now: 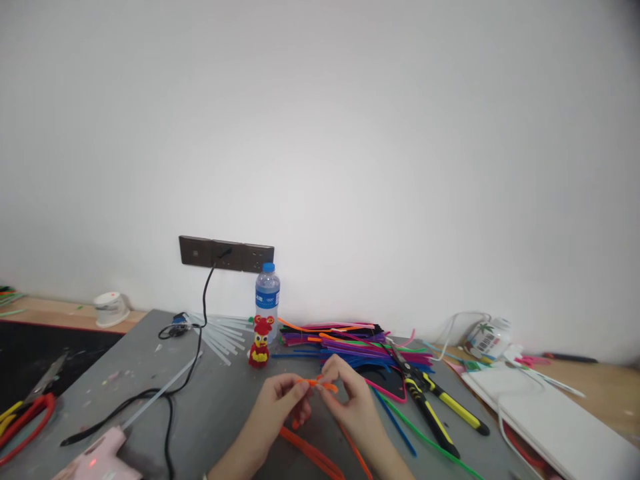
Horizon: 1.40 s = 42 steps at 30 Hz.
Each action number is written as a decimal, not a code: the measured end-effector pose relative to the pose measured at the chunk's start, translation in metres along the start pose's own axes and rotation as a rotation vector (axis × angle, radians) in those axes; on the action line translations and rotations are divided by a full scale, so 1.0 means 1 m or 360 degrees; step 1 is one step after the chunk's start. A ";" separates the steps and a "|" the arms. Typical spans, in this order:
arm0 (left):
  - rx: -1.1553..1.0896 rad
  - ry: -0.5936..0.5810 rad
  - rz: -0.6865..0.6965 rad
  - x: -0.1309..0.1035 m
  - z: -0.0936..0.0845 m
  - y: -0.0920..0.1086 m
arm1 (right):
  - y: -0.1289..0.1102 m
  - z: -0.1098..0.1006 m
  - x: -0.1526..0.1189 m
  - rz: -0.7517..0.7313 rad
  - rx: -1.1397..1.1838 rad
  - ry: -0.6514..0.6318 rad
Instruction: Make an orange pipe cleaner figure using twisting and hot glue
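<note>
An orange pipe cleaner (327, 386) runs between my two hands above the grey table mat. My left hand (281, 403) pinches its left part between thumb and forefinger. My right hand (350, 395) grips the piece close by, with the fingertips of both hands almost meeting. Below them, a bundle of orange pipe cleaners (313, 455) lies on the mat, partly hidden by my wrists. Behind my left hand stands a small red and yellow figure (260, 343) with round eyes, in front of a water bottle (268, 297) with a blue cap.
Pipe cleaners in several colours (345, 343) are piled behind my hands. Yellow-black pliers (430, 400) lie to the right, beside a white board (555, 417). At left are a pink glue gun (103, 457), a black cable (170, 393), glue sticks (220, 337) and red-handled scissors (30, 417).
</note>
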State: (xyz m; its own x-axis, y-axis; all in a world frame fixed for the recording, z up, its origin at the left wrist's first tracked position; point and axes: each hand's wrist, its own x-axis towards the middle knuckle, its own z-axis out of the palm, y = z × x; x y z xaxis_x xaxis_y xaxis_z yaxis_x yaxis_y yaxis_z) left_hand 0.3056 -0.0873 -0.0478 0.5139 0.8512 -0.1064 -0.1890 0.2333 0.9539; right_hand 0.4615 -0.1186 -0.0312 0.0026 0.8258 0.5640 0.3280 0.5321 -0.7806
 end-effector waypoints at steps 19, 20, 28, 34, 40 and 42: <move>-0.0541 0.0139 -0.0119 -0.006 0.004 0.002 | -0.006 0.001 -0.010 -0.0344 -0.0550 -0.0161; -0.0495 0.0129 -0.0091 -0.006 0.003 0.003 | -0.007 0.002 -0.010 -0.0309 -0.0469 -0.0152; -0.0197 0.0007 0.0006 -0.005 -0.002 0.004 | -0.011 0.005 -0.007 -0.0073 -0.0023 -0.0079; -0.0065 -0.0158 0.0100 -0.007 -0.005 0.008 | -0.006 0.002 -0.003 0.0241 0.0483 -0.0101; 0.0125 -0.0331 0.0134 -0.011 -0.001 0.016 | -0.006 -0.005 -0.001 0.0507 0.0811 -0.0257; 0.0143 -0.0377 0.0131 -0.012 0.001 0.017 | -0.005 -0.007 -0.001 0.0577 0.0863 -0.0292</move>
State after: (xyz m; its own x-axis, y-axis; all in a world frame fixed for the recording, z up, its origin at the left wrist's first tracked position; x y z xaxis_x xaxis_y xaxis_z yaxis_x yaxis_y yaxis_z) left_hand 0.2967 -0.0941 -0.0302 0.6835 0.7293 0.0315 -0.1689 0.1161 0.9788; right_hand 0.4667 -0.1236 -0.0262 -0.1532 0.9626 0.2236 -0.1840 0.1945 -0.9635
